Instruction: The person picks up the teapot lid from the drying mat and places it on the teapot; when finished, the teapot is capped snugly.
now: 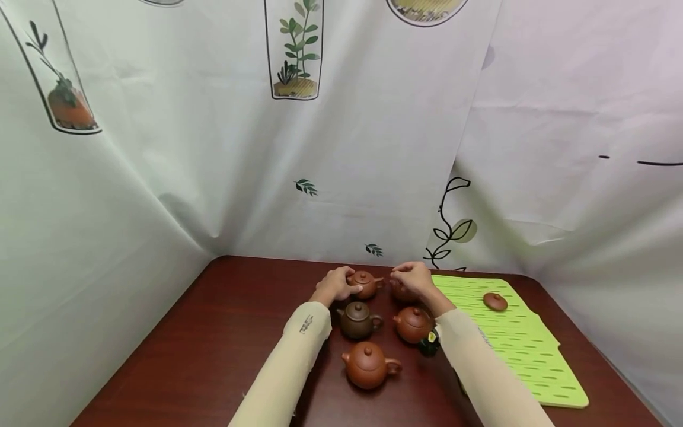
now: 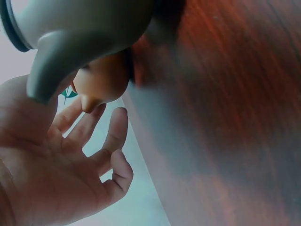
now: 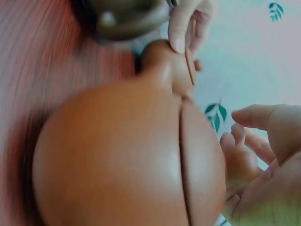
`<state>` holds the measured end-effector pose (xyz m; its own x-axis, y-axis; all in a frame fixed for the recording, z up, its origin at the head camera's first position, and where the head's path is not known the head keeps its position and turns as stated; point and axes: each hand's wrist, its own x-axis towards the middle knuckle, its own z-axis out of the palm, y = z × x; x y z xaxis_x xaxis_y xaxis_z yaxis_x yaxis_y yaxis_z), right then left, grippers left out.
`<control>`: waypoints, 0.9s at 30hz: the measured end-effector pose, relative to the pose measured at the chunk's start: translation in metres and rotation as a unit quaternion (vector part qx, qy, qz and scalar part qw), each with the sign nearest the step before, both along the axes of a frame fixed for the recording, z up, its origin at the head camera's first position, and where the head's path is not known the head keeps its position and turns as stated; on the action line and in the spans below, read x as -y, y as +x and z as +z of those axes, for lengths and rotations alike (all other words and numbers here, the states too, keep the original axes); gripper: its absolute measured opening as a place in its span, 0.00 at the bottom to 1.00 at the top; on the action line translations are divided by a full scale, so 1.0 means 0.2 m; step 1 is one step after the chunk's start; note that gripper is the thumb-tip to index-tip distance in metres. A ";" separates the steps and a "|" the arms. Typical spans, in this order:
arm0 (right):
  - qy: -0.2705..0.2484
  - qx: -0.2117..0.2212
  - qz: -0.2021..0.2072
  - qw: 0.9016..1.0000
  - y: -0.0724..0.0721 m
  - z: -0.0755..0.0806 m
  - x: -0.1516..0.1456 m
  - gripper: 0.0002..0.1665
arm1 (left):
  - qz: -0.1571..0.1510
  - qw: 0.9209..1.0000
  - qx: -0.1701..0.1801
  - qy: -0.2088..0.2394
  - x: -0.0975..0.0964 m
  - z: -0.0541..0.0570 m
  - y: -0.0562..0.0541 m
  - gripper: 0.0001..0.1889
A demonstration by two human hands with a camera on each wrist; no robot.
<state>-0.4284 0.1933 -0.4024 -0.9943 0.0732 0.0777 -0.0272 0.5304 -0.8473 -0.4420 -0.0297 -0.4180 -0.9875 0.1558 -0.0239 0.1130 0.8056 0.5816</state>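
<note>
My left hand (image 1: 337, 286) grips a reddish-brown teapot (image 1: 365, 286) at the back, its thumb against the near side. In the left wrist view the fingers spread beside that pot's spout, partly behind a dark teapot's spout (image 2: 59, 66). That dark brown teapot (image 1: 356, 323) stands below the left hand. Over another reddish-brown teapot (image 1: 402, 292), my right hand (image 1: 418, 277) hovers with loosely bent fingers and nothing visible between them; it partly hides the pot. A reddish-brown teapot (image 1: 413, 326) by the right wrist fills much of the right wrist view.
Nearest me is an orange-brown teapot (image 1: 367, 366), handle to the right. A green slotted mat (image 1: 525, 344) lies at the right with a loose teapot lid (image 1: 495, 301) on it. Behind the table (image 1: 224, 338) hangs a white printed curtain (image 1: 341, 154).
</note>
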 end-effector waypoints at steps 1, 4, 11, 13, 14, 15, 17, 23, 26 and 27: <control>0.002 -0.003 0.000 1.000 0.01 0.00 -0.02 0.12 | -0.003 1.000 0.000 -0.006 0.00 0.01 0.00 0.28; -0.002 -0.008 0.003 1.000 0.04 0.00 -0.09 0.13 | -0.005 1.000 0.005 -0.031 -0.01 0.02 -0.01 0.28; 0.006 -0.017 0.003 1.000 0.10 -0.02 -0.27 0.17 | -0.015 0.995 0.030 -0.094 -0.05 0.08 0.01 0.25; 0.012 -0.014 -0.006 1.000 0.12 -0.02 -0.32 0.19 | -0.016 0.994 0.032 -0.104 -0.06 0.09 0.02 0.22; 0.014 -0.012 -0.009 1.000 0.13 -0.03 -0.34 0.20 | -0.014 0.994 0.033 -0.104 -0.07 0.09 0.02 0.20; 0.018 -0.011 -0.012 1.000 0.14 -0.03 -0.36 0.21 | -0.012 0.994 0.034 -0.101 -0.07 0.09 0.02 0.19; 0.022 -0.013 -0.015 1.000 0.16 -0.04 -0.40 0.21 | -0.009 0.995 0.039 -0.094 -0.08 0.09 0.03 0.17; 0.036 -0.014 -0.017 0.999 0.22 -0.04 -0.52 0.22 | -0.008 0.995 0.019 -0.095 -0.14 0.10 0.03 0.29; 0.054 -0.010 -0.020 0.998 0.25 -0.04 -0.58 0.23 | -0.003 0.997 -0.015 -0.076 -0.19 0.11 0.03 0.29; 0.060 -0.009 -0.024 0.998 0.26 -0.03 -0.60 0.24 | -0.004 0.997 -0.026 -0.066 -0.21 0.12 0.02 0.28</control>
<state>-0.3757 0.3129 -0.4091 -0.9884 0.1088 0.1060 -0.0140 0.6296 -0.7768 -0.4371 0.0122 -0.3949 -0.9867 0.1622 0.0056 0.1463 0.8740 0.4633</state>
